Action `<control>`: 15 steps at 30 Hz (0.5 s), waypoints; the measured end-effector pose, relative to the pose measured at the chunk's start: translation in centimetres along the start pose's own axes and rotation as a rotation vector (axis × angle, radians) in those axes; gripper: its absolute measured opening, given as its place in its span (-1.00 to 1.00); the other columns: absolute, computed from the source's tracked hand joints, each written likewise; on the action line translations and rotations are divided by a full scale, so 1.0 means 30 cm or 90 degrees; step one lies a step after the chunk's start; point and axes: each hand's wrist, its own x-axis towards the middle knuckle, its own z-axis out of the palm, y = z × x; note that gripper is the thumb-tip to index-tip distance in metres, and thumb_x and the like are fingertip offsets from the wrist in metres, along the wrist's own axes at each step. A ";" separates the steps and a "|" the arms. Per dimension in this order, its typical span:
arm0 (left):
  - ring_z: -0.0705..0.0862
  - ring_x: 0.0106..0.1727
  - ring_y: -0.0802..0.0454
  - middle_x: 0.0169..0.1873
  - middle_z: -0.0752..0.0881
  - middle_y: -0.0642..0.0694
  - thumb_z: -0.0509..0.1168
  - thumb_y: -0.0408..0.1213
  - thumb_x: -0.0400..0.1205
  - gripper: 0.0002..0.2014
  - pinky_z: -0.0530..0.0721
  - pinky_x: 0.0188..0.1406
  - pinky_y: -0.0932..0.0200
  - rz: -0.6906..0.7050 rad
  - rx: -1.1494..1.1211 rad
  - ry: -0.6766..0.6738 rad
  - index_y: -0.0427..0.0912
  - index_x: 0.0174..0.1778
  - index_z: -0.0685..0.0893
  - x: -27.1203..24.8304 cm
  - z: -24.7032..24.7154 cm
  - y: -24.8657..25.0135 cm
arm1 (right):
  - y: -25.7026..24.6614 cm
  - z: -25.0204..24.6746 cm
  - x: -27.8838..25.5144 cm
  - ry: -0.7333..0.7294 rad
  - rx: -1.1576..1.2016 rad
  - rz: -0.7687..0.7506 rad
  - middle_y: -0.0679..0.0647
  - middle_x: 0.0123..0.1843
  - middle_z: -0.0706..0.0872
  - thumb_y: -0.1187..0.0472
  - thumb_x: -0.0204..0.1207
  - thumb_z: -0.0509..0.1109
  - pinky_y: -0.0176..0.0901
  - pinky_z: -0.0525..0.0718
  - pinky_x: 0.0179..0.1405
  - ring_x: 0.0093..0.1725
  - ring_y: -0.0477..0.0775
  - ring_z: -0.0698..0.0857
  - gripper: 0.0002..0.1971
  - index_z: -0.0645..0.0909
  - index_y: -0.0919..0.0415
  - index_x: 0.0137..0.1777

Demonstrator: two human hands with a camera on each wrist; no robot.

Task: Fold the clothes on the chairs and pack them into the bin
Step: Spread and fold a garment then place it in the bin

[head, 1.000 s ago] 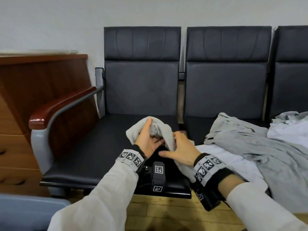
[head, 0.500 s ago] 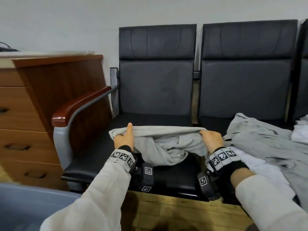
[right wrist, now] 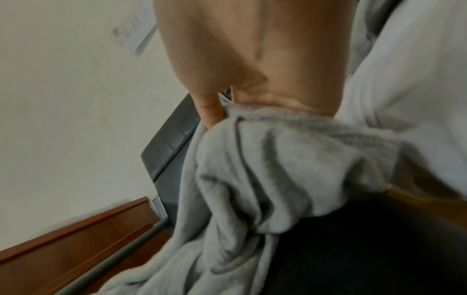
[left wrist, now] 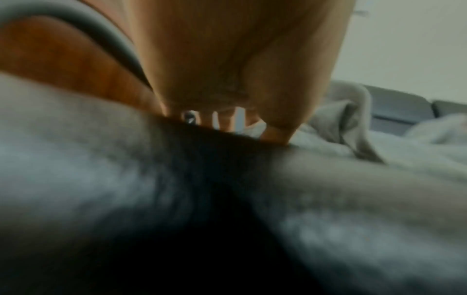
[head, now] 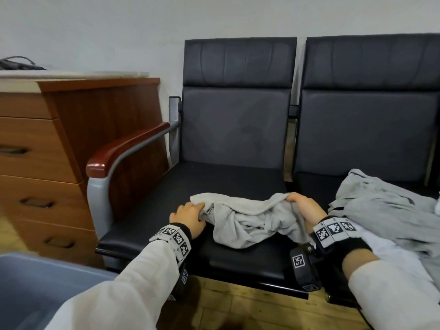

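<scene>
A light grey garment (head: 247,220) lies bunched on the black seat of the left chair (head: 181,186). My left hand (head: 190,216) grips its left end, fingers curled into the cloth. My right hand (head: 301,206) grips its right end (right wrist: 265,159), with the thumb pressed on the fabric. The cloth sags in folds between the two hands. In the left wrist view the garment (left wrist: 353,179) is blurred under my left hand (left wrist: 252,103). A grey-blue bin (head: 35,289) shows at the lower left, on the floor.
More grey and white clothes (head: 385,210) are piled on the right chair. A wooden drawer cabinet (head: 47,163) stands left of the chairs, beyond a red-brown armrest (head: 126,148). Wood floor (head: 238,306) lies below the seats.
My hands have spread apart and stretched the garment from a bundle into a wide strip, then lowered it onto the seat. The view has shifted left, showing more cabinet and bin.
</scene>
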 end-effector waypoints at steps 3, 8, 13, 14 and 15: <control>0.54 0.24 -0.10 0.20 0.56 -0.10 0.20 -0.21 0.60 -0.75 0.53 0.22 -0.02 -0.041 -0.084 0.204 -0.01 0.20 0.56 -0.029 -0.053 0.072 | -0.003 0.017 -0.004 0.014 -0.011 -0.025 0.31 0.15 0.72 0.09 0.58 0.28 0.13 0.59 0.25 0.15 0.29 0.68 -0.64 0.66 0.38 0.16; 0.75 -0.06 -0.14 -0.26 0.71 -0.12 0.20 0.25 0.54 -0.49 0.72 -0.08 0.10 -0.118 -0.509 0.000 -0.18 -0.08 0.68 -0.032 -0.067 0.247 | -0.009 0.149 -0.086 -0.213 -0.026 -0.091 0.33 0.11 0.72 0.21 0.61 0.31 0.18 0.56 0.35 0.06 0.20 0.67 -0.69 0.61 0.40 0.23; 0.70 0.15 -0.10 0.10 0.74 -0.20 0.36 -0.39 0.48 -0.65 0.69 0.21 0.00 -0.030 -0.577 -0.049 -0.25 0.21 0.68 -0.010 -0.011 0.268 | -0.030 0.221 -0.161 -0.346 -0.117 -0.133 0.12 0.00 0.78 0.53 0.56 0.15 -0.11 0.63 0.19 0.06 -0.05 0.70 -0.65 0.76 0.25 -0.12; 0.68 0.17 -0.09 0.11 0.73 -0.18 0.31 -0.52 0.46 -0.59 0.67 0.22 0.05 -0.016 -0.592 -0.038 -0.25 0.25 0.67 -0.006 -0.001 0.267 | -0.033 0.214 -0.154 -0.286 -0.105 -0.134 0.12 -0.09 0.80 0.55 0.51 0.15 -0.13 0.67 0.06 -0.03 -0.03 0.72 -0.64 0.75 0.26 -0.21; 0.67 0.13 -0.06 0.04 0.73 -0.13 0.26 -0.59 0.45 -0.57 0.66 0.16 0.12 -0.003 -0.582 -0.026 -0.25 0.24 0.68 -0.008 0.005 0.268 | -0.027 0.203 -0.131 -0.214 -0.084 -0.135 0.13 -0.19 0.80 0.56 0.47 0.15 -0.13 0.69 -0.06 -0.11 0.03 0.74 -0.64 0.74 0.26 -0.29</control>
